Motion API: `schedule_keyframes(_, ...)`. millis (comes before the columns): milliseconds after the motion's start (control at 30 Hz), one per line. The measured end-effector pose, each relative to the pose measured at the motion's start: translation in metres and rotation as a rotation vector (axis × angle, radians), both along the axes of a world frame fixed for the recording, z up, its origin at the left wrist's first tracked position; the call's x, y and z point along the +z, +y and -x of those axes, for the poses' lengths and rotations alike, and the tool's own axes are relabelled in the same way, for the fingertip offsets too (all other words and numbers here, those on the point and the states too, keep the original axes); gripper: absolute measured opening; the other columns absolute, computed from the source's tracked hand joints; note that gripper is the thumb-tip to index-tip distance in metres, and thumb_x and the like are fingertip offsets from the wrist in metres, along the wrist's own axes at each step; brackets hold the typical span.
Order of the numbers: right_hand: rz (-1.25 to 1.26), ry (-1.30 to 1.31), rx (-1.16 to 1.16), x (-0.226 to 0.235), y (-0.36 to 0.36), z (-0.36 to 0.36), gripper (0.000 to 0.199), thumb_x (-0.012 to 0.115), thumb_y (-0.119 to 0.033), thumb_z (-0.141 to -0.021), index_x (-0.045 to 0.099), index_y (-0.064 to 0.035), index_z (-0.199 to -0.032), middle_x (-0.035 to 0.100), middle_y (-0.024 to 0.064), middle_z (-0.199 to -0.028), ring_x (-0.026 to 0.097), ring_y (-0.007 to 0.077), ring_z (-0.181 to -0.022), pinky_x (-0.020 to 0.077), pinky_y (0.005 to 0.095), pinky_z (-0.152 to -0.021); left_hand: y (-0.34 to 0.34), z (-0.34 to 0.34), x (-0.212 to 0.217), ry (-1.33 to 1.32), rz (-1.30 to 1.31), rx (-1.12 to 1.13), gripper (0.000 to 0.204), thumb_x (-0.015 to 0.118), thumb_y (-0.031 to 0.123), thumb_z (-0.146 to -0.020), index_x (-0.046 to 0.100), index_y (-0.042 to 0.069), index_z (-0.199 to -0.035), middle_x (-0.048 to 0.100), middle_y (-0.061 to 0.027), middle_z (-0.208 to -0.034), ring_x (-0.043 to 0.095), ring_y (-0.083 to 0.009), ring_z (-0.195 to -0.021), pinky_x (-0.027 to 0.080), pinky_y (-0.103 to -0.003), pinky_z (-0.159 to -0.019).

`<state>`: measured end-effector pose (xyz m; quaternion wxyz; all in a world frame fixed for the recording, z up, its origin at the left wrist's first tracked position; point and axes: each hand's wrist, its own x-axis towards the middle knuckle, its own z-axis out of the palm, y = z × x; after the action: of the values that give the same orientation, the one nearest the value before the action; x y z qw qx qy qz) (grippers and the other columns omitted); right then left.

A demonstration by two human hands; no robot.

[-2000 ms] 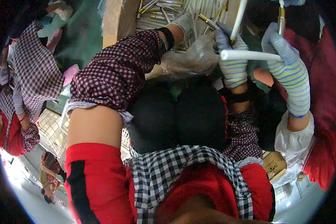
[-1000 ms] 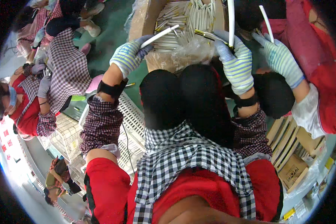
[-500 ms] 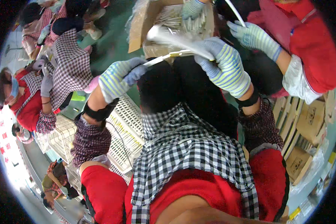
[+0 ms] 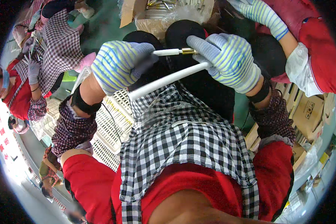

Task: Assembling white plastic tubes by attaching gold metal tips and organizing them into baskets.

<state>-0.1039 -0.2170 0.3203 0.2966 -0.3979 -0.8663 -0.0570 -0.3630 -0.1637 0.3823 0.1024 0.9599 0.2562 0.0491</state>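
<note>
Fingers of the striped-gloved left hand (image 4: 117, 65) pinch a thin white rod with a brass-coloured ferrule (image 4: 173, 51); the right hand (image 4: 227, 61) wraps the end of a long white plastic tube (image 4: 164, 81) above the checked apron (image 4: 183, 142). Keeping ferrule and tube mouth aligned would ease joining.

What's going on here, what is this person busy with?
A person in striped work gloves and a checked apron holds two thin white pieces in front of the chest. The left hand pinches a short white rod with a brass-coloured tip, and the right hand grips a longer white tube; the brass end meets the right fingers. A cardboard box of similar parts lies ahead, and other people sit working nearby.
</note>
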Motion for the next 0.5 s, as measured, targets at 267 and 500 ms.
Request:
schedule_keyframes(267,1.188,0.660,0.035,-0.017,-0.016,0.002,0.025,0.062,-0.023,-0.086,0.066,-0.0030,-0.101,0.066,0.0158,-0.076,0.063,0.0176,-0.069,0.0475,0.0316,-0.065,0.003,-0.016,-0.004,0.164,-0.467,-0.305,0.025,0.065,0.019,-0.068,0.060,0.008,-0.089,0.055,-0.0027,-0.064,0.055,-0.0202,-0.054,0.039,-0.034,-0.049)
schedule_keyframes(500,1.229,0.904,0.061,-0.020,-0.005,0.003,0.025,0.061,-0.021,-0.086,0.062,-0.0009,-0.101,0.058,0.0074,-0.068,0.054,0.0160,-0.062,0.0454,0.0307,-0.062,0.046,-0.032,-0.013,0.012,-0.663,-0.275,0.044,0.070,0.020,-0.065,0.064,0.014,-0.108,0.060,-0.0046,-0.092,0.058,-0.0230,-0.083,0.047,-0.037,-0.074)
